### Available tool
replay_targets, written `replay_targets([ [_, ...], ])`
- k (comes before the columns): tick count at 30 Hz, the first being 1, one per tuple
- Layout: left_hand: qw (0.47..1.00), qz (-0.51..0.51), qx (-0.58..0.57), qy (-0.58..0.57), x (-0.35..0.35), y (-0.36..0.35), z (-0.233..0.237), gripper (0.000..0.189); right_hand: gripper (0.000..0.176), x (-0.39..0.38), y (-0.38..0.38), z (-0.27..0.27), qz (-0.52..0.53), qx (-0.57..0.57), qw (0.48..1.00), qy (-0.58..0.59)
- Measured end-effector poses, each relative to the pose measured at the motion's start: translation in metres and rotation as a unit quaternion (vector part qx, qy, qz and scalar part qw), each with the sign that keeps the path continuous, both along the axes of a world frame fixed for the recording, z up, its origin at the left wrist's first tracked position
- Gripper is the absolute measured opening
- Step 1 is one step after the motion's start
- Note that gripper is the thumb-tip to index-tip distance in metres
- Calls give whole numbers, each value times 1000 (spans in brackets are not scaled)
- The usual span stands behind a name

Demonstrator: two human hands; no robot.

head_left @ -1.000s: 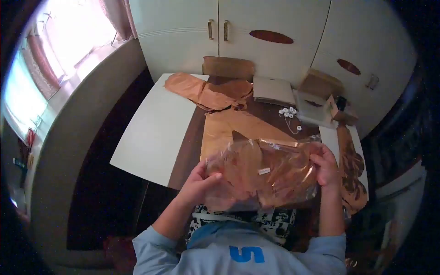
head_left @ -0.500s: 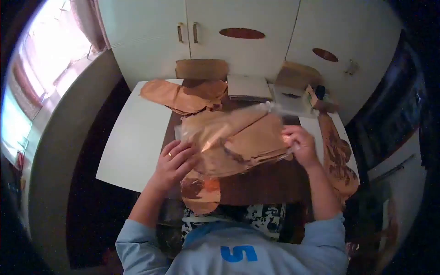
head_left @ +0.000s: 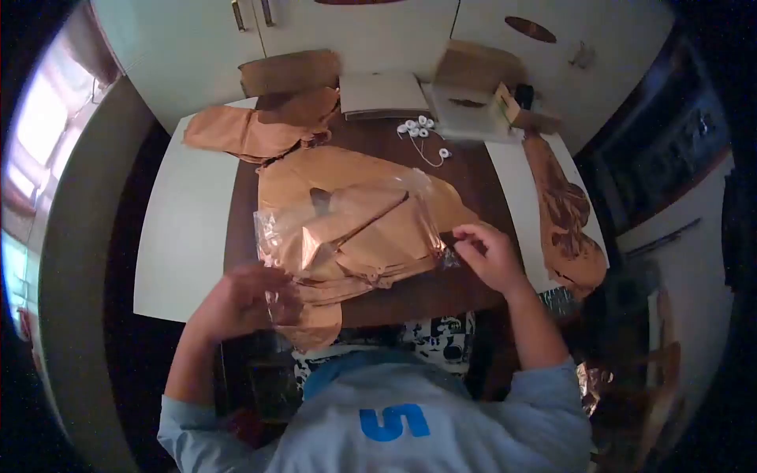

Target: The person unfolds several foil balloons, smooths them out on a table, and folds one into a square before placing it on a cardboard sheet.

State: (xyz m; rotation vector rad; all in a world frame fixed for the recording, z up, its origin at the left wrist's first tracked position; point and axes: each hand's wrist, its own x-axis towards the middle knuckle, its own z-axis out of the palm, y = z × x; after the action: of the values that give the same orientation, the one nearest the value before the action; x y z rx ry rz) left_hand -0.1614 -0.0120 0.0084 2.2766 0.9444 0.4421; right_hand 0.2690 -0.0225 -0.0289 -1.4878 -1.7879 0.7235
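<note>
A clear plastic bag (head_left: 315, 213) with brown paper-like pieces (head_left: 394, 232) inside lies on the dark middle of the table, over larger brown sheets (head_left: 355, 164). My left hand (head_left: 244, 299), blurred, is at the bag's lower left edge, its fingers stretched towards it; whether they touch is unclear. By the bag's right corner is my right hand (head_left: 490, 256), thumb and fingers apart, holding nothing. A rounded brown piece (head_left: 319, 325) sticks out below the bag at the table's front edge.
More brown pieces lie at the back left (head_left: 229, 130) and on the right side (head_left: 564, 213). White spools with thread (head_left: 418, 128), a pale stack (head_left: 382, 94), a clear box (head_left: 469, 118) and a small carton (head_left: 524, 114) are at the back. Cabinet doors (head_left: 378, 35) stand behind.
The bag has been lowered onto the brown sheets and let go by my right hand. My left hand has moved left and down. The view has tilted, and the white spools now show.
</note>
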Motion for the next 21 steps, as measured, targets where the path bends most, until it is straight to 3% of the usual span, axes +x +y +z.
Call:
replay_targets([
  [3,997,40,57,-38,40,25,-9,31,34,-13,0,-7,-48,1,990,-129],
  [4,996,5,76,-37,55,37,-14,33,35,-16,-1,-10,-62,12,983,-175],
  [6,977,-55,207,-7,89,58,-27,51,31,-20,-3,-8,-57,-8,986,-154],
  [8,974,-64,218,0,122,65,-39,56,23,-22,-5,-14,-60,-26,994,-92],
  [14,975,-58,196,86,139,69,-68,57,14,-22,-17,-37,-108,217,958,-156],
  [17,974,-54,197,97,140,69,-68,56,16,-15,-20,-34,-81,217,960,-158],
  [20,973,-48,214,77,140,66,-67,54,16,-7,-13,-18,-82,67,993,-48],
  [21,972,-47,220,65,141,66,-67,53,15,-6,-7,-12,-87,64,993,-42],
])
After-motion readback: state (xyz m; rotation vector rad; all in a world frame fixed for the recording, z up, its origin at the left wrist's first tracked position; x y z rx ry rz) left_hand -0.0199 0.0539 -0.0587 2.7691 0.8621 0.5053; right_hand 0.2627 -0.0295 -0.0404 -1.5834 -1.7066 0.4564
